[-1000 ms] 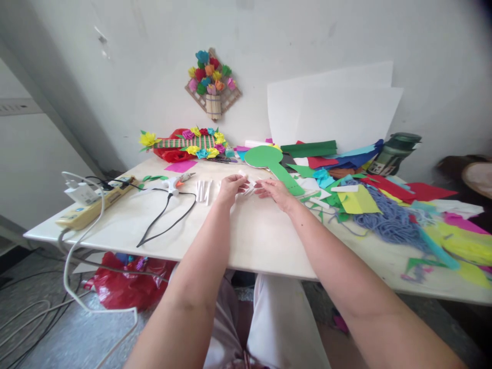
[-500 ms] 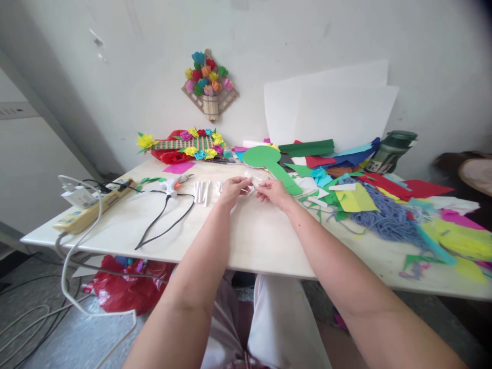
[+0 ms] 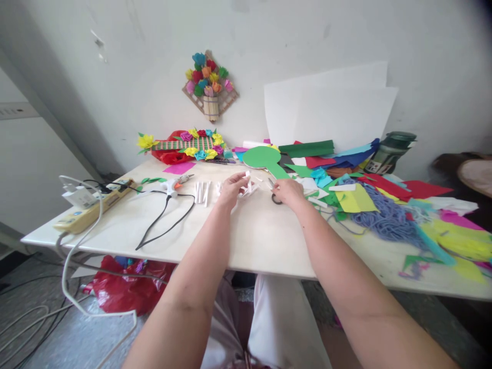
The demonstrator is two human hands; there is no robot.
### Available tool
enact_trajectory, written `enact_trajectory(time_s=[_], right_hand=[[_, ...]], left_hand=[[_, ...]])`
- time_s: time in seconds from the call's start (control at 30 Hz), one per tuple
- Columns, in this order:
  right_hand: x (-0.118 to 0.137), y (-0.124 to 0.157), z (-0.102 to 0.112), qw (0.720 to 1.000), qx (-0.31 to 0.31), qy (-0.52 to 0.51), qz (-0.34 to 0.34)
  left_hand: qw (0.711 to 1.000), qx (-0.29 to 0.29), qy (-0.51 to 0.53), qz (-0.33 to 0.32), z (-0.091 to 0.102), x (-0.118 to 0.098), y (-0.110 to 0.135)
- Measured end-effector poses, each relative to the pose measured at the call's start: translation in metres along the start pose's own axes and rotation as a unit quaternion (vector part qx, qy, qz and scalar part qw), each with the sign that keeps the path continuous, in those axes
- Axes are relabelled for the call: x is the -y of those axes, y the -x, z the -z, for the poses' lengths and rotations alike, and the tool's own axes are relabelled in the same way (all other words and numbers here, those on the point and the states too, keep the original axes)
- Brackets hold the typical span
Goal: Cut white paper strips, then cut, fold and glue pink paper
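My left hand (image 3: 231, 187) is closed in a pinch on small white paper strips (image 3: 249, 187) held just above the pale table (image 3: 246, 236). To its right, my right hand (image 3: 288, 191) is curled over a pair of dark-handled scissors (image 3: 274, 195) lying on the table, fingers on the handle loops. More rolled white paper pieces (image 3: 203, 190) lie to the left of my left hand. A green round paper shape with a stem (image 3: 265, 159) lies just behind both hands.
A glue gun (image 3: 173, 183) with a black cord and a yellow power strip (image 3: 92, 207) occupy the table's left. Coloured paper scraps (image 3: 353, 197) and blue yarn (image 3: 388, 218) cover the right. Paper flower crafts (image 3: 184, 143), white sheets (image 3: 330, 110) and a dark bottle (image 3: 390, 151) stand behind.
My right hand has let go of the white strips and moved right onto the scissors. My left hand keeps the strips, lifted slightly.
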State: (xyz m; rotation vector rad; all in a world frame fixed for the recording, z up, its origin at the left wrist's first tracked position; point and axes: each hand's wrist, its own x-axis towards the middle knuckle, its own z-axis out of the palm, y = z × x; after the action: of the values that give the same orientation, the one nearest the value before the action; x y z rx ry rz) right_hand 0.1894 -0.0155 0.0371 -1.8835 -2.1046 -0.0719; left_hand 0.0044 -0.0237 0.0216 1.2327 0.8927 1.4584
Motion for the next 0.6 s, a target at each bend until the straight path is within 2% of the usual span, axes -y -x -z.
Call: enact_trajectory(time_s=[0.1, 0.23, 0.4, 0.6], right_hand=[[-0.0054, -0.0007, 0.0068, 0.997, 0.050, 0.049, -0.026], [-0.0041, 0.0014, 0.0093, 0.994, 0.092, 0.061, -0.020], [0.0000, 0.0038, 0.0105, 0.994, 0.082, 0.073, -0.006], [-0.0056, 0.0030, 0.0122, 0.997, 0.054, 0.045, -0.027]], left_hand=[[1.000, 0.003, -0.002, -0.005, 0.0001, 0.0009, -0.0002], [1.000, 0.014, -0.013, -0.007, 0.0005, 0.0018, -0.0004], [1.000, 0.016, -0.021, -0.007, 0.0006, 0.0017, -0.0004], [1.000, 0.003, -0.004, 0.003, 0.0000, -0.0010, -0.0001]])
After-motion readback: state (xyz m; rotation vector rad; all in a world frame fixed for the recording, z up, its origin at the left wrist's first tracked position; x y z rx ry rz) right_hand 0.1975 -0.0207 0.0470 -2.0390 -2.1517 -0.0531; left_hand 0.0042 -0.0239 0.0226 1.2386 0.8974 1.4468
